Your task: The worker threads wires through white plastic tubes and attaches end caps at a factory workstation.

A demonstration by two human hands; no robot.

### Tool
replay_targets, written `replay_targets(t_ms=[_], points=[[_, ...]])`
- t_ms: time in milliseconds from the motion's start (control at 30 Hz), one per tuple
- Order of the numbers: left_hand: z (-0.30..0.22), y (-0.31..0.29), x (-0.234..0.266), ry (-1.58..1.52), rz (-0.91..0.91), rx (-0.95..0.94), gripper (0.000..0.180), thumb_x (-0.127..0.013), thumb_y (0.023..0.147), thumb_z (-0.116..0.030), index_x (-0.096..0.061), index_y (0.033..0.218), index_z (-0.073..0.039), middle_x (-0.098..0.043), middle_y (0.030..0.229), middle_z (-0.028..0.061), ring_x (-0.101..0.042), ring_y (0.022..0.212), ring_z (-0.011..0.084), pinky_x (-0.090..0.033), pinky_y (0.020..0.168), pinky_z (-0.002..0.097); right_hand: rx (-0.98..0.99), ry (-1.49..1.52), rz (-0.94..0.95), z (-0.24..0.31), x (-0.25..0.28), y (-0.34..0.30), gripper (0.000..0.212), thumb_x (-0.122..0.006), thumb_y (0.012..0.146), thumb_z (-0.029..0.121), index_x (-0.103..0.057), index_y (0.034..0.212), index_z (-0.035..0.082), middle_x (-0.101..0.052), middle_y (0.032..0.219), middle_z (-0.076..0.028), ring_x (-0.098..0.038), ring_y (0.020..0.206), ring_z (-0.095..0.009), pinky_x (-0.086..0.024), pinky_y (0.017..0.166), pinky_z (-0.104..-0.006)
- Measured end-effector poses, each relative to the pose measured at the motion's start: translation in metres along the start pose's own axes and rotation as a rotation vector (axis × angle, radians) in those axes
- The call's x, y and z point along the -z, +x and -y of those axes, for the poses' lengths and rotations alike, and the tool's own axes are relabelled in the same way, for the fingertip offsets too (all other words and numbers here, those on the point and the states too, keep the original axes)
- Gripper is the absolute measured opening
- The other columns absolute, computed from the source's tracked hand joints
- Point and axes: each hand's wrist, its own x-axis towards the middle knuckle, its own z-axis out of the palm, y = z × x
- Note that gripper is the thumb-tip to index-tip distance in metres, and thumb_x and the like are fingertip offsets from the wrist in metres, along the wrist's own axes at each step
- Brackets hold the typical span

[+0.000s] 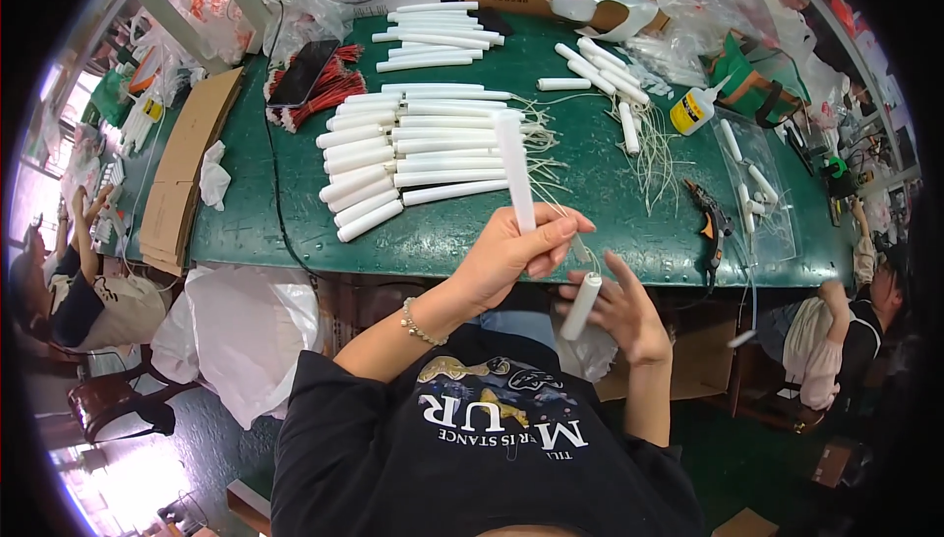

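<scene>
Closed around the lower end of a long white tube (pixel 514 168), my left hand (pixel 511 252) holds it upright over the table's near edge. Thin pale wires run down from this hand. A shorter white tube (pixel 582 307) hangs at the end of a wire, tilted, in front of the fingers of my right hand (pixel 634 316). Those fingers are spread and slightly blurred; whether they touch the short tube I cannot tell. Beyond my left hand, rows of white tubes (pixel 447 158) with loose wire ends lie side by side on the green table (pixel 590 217).
More white tubes (pixel 600 70) lie farther back. Toward the right are a glue bottle (pixel 693 110) and orange-black pliers (pixel 710 227). At left, a phone (pixel 303 73) rests on red wires (pixel 334 92) near cardboard sheets (pixel 182 178). Other people sit at both sides.
</scene>
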Motion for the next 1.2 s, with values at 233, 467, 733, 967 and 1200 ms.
replay_targets(t_ms=[233,467,733,967,1200], points=[[0.015,-0.001,-0.006,0.375,-0.086,-0.096,0.027,-0.058,0.091,-0.021,-0.065,0.099,0.004,-0.052,0.06,-0.0011,-0.041,0.049,0.0015,-0.027,0.042,0.0162,0.082,-0.365,-0.583,-0.019,-0.03,0.037,0.018,-0.058,0.09,0.006,-0.055,0.106,-0.001,-0.057,0.077,-0.001,-0.051,0.06,-0.005,-0.042,0.054,-0.0177],[-0.007,-0.002,0.032,-0.078,-0.308,-0.213,0.03,-0.058,0.092,-0.025,-0.056,0.103,0.003,-0.044,0.059,-0.0033,-0.032,0.044,0.0037,-0.027,0.042,0.0196,0.038,-0.502,-0.697,-0.013,-0.021,0.025,0.005,-0.055,0.09,0.005,-0.057,0.091,0.001,-0.051,0.066,0.0,-0.039,0.049,-0.003,-0.029,0.043,-0.0174],[-0.007,-0.003,0.048,-0.057,-0.364,-0.3,0.03,-0.057,0.093,-0.024,-0.058,0.101,0.005,-0.052,0.064,0.0014,-0.033,0.044,0.0039,-0.027,0.042,0.0196,0.027,-0.593,-0.711,-0.003,-0.013,0.012,0.009,-0.055,0.09,0.004,-0.06,0.095,-0.001,-0.062,0.073,-0.008,-0.041,0.046,-0.002,-0.03,0.042,-0.0151],[0.0,-0.004,0.055,-0.02,-0.395,-0.408,0.029,-0.052,0.094,-0.021,-0.059,0.104,0.006,-0.06,0.074,0.0053,-0.036,0.044,0.0039,-0.027,0.041,0.02,0.002,-0.749,-0.705,0.004,-0.014,0.014,0.016,-0.056,0.089,0.004,-0.063,0.102,-0.002,-0.064,0.076,-0.009,-0.041,0.046,-0.001,-0.029,0.041,-0.0148],[0.011,-0.011,0.062,-0.113,-0.387,-0.376,0.031,-0.054,0.094,-0.022,-0.06,0.107,0.005,-0.056,0.072,0.0012,-0.037,0.047,0.0028,-0.028,0.043,0.0182,0.13,-0.744,-0.724,0.014,-0.014,0.017,0.013,-0.055,0.089,0.002,-0.061,0.1,-0.002,-0.062,0.076,-0.007,-0.04,0.047,-0.001,-0.029,0.042,-0.0146]])
